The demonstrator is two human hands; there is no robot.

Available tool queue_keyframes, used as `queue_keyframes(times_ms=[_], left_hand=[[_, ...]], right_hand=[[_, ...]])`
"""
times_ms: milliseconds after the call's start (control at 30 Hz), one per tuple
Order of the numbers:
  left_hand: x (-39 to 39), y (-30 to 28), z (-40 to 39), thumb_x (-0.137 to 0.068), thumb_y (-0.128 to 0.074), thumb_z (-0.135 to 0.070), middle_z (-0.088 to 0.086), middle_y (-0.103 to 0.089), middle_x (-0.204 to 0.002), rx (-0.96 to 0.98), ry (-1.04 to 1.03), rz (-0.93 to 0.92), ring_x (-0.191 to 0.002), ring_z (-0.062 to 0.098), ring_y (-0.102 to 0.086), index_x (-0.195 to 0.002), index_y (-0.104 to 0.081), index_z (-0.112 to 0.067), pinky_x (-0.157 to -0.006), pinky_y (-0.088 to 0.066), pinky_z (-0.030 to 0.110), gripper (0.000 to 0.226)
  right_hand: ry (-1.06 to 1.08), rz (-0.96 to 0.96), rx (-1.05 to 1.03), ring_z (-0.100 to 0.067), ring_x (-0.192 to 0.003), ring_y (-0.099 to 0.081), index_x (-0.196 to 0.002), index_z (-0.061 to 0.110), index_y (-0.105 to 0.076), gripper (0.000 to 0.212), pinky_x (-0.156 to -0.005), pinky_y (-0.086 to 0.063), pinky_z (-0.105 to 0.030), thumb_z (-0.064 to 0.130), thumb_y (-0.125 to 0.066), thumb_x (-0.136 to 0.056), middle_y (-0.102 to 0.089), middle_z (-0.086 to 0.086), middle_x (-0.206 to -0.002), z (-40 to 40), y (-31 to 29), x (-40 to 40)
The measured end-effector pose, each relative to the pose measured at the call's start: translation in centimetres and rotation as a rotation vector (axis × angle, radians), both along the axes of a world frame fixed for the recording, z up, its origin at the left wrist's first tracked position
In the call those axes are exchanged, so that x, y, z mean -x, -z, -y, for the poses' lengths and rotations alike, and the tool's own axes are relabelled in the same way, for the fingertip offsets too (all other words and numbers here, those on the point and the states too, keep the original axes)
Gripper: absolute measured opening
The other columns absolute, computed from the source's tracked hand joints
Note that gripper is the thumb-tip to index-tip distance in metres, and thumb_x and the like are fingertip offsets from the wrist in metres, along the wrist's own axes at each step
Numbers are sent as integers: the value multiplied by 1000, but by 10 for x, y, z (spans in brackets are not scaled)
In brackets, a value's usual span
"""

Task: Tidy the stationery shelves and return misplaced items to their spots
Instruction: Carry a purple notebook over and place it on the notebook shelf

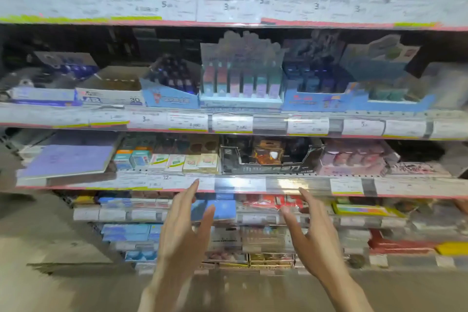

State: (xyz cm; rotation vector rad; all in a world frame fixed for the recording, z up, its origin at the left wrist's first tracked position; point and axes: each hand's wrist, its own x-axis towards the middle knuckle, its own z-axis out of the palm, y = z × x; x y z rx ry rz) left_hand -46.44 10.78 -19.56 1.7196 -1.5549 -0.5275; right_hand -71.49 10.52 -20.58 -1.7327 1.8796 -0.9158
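1. Both hands are raised in front of the shelving, palms turned toward each other. The left hand (pixel 182 230) is held with fingers straight and spread; nothing is gripped in it. The right hand (pixel 312 233) is likewise held wide, fingers extended, with nothing between them.

2. The fingertips of both hands are seen at the level of the price-label rail (pixel 240 183) of the third shelf, though whether the rail is touched cannot be told from the blur.

3. Just above and between the two hands, a black display box (pixel 268 168) is set on that shelf, its long axis running left to right along the shelf front. An orange packet (pixel 267 153) is seen inside it, amid darker contents that cannot be made out.

4. The box is judged to be the likeliest target, since it is bracketed by the hands. The right hand lies almost directly beneath its middle, while the left lies under its left end, so the right is judged slightly nearer.

5. A purple notebook (pixel 68 159) is laid flat and skewed at the left of the same shelf, well apart from the hands; it may also need straightening.

6. An upward and forward reach is thought to be required, with one hand taken to each end of the box.
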Motion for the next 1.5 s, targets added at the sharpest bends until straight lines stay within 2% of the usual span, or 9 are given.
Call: queue_keyframes(times_ms=[100, 167, 367, 533, 633, 967, 1133, 1300, 1500], left_hand=[[-57, 3, -14, -97, -51, -46, -30, -31, -143, -69, -28, -48, -108, -33, -32, -150, -30, -41, -94, -36, 18, 56], [-90, 5, -23, -97, -50, -48, -29, -33, -144, -105, -85, -89, -119, -21, -41, -147, -35, -41, -92, -41, 21, 53], [-166, 7, -26, -93, -54, -42, -23, -44, -126, -40, -192, -172, -97, -17, -53, -142, -24, -47, -74, -41, -1, 58], [-216, -2, -2, -93, -57, -46, -20, -52, -123, 17, -292, -162, -109, 7, -58, -140, -42, -41, -93, -51, 36, 49], [-250, -13, 13, -91, -65, -35, -20, -56, -113, 56, -369, -187, -97, 1, -62, -118, -45, -55, -84, -52, 29, 39], [-361, -17, 61, -91, -65, -27, 0, -45, -112, -19, -561, -8, -91, 28, -65, -129, -58, -19, -90, -49, 39, 39], [-388, -7, 87, -95, -61, -25, 0, -62, -115, -120, -366, -278, -104, 17, -58, -124, -59, -21, -84, -43, 30, 30], [-411, -3, 99, -96, -63, -23, -8, -67, -109, -209, -263, -543, -95, 8, -65, -115, -58, -26, -69, -50, 18, 20], [-430, 9, 107, -62, -69, -24, 12, -73, -106, -209, -196, -716, -87, 16, -69, -109, -64, -12, -74, -52, 24, 48]], right_hand=[[-17, -5, -44, -11, -141, -36, -150, 39, -26, 69, -112, -37, -39, 72, -41, -91, -35, 13, -155, -9, -1, -53], [-50, -22, -68, -12, -137, -42, -151, 39, -26, 70, -110, -40, -41, 73, -39, -91, -35, 13, -155, -10, -4, -87], [-135, -6, -16, -12, -104, -61, -139, 39, -41, 60, -87, -53, -37, 68, -44, -87, -54, 14, -129, 22, -22, -177], [-202, 66, -4, -6, -87, -61, -132, 40, -48, 47, -83, -51, -36, 60, -52, -90, -57, 13, -118, 64, -26, -240], [-230, 145, -67, -9, -89, -61, -124, 39, -52, 35, -82, -46, -33, 52, -58, -93, -61, 13, -110, 88, -29, -278], [-354, 218, -156, -2, -75, -57, -122, 31, -55, 30, -66, -37, -29, 45, -57, -96, -61, 8, -78, 139, -14, -382], [-327, 288, -233, -15, -68, -64, -135, 30, -43, 46, -57, -45, -31, 52, -53, -96, -62, 3, -74, 145, -11, -419], [-187, 372, -220, -22, -85, -67, -137, 21, -44, 51, -76, -52, -34, 42, -62, -94, -58, 8, -89, 140, -8, -441], [-98, 624, -249, -18, -70, -63, -129, 23, -54, 36, -76, -55, -44, 17, -66, -95, -70, 0, -84, 120, -18, -446]])
